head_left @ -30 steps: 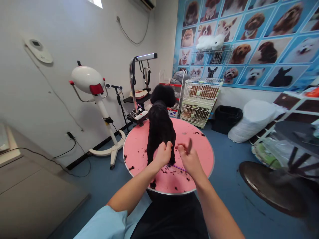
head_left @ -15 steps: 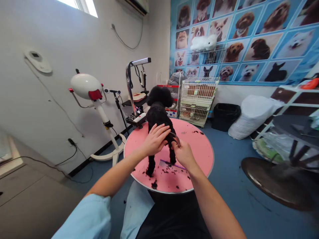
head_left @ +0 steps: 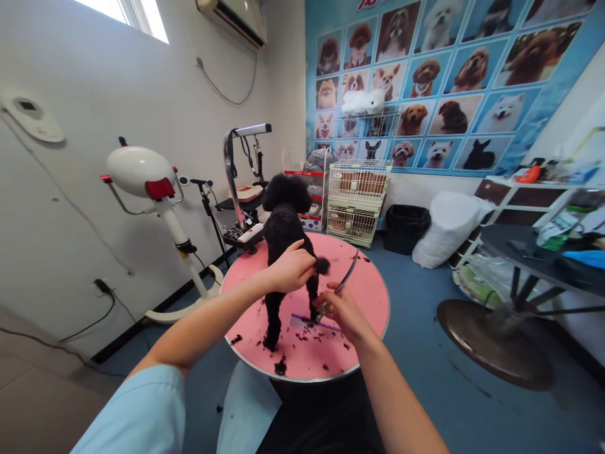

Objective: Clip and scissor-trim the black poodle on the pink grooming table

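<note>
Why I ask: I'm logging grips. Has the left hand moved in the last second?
Yes. The left hand rose from near the comb on the table to the dog's tail, which it grips.

Black poodle (head_left: 282,234), scissors (head_left: 348,275) beside tail (head_left: 322,265)

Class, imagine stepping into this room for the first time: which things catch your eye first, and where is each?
A small black dog stands on a round pink table at centre, with fur clippings around it. The left hand grips its tail while the right hand holds scissors alongside. Behind, a blue wall of dog portraits fills the upper right.
</note>
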`<state>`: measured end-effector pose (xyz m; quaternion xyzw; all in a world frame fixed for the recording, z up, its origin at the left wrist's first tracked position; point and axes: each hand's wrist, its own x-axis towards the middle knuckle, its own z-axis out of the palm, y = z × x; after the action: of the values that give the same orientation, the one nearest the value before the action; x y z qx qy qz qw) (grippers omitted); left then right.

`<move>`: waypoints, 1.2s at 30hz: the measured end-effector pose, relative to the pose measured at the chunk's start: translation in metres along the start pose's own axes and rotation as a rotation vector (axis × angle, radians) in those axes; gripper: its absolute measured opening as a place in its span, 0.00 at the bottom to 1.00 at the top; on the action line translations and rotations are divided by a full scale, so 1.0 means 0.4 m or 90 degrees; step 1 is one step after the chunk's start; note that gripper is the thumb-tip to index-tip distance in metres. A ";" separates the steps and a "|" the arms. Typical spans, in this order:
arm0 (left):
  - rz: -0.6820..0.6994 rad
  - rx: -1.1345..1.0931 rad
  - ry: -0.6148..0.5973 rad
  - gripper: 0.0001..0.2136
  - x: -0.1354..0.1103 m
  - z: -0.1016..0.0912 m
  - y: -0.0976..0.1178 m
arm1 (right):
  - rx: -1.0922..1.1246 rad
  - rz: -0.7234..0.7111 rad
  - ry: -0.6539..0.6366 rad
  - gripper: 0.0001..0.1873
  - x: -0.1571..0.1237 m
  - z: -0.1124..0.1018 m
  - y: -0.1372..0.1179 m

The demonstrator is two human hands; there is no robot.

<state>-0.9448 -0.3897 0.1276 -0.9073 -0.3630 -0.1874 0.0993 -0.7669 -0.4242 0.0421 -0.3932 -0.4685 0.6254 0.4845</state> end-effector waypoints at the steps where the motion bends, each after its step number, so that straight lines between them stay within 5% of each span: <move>1: -0.014 -0.012 0.005 0.11 0.001 -0.004 -0.003 | 0.007 0.018 -0.031 0.23 -0.013 0.006 0.023; 3: -0.032 -0.047 0.017 0.11 0.002 -0.012 -0.008 | -0.031 0.008 -0.064 0.29 -0.039 0.022 0.067; 6: -0.040 -0.097 0.001 0.10 0.004 -0.023 -0.012 | -0.205 -0.108 -0.075 0.23 -0.061 0.044 0.101; 9: -0.034 -0.110 -0.051 0.09 0.003 -0.039 -0.011 | -0.414 -0.233 -0.071 0.24 -0.051 0.046 0.076; 13: -0.022 -0.116 -0.082 0.08 -0.001 -0.053 -0.008 | -0.538 -0.255 -0.066 0.24 -0.018 0.022 0.021; 24: -0.003 -0.089 -0.066 0.10 -0.005 -0.051 -0.021 | -0.573 -0.294 -0.079 0.10 -0.020 0.006 0.043; 32: 0.004 -0.117 -0.066 0.10 -0.008 -0.055 -0.016 | -0.566 -0.279 -0.083 0.20 -0.021 0.028 0.000; 36: 0.019 -0.128 -0.087 0.12 -0.008 -0.058 -0.014 | -0.588 -0.293 -0.090 0.14 -0.012 0.023 -0.016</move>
<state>-0.9569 -0.3950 0.1478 -0.9285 -0.3350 -0.1594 -0.0142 -0.7732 -0.4301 0.0507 -0.4098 -0.8014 0.2560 0.3525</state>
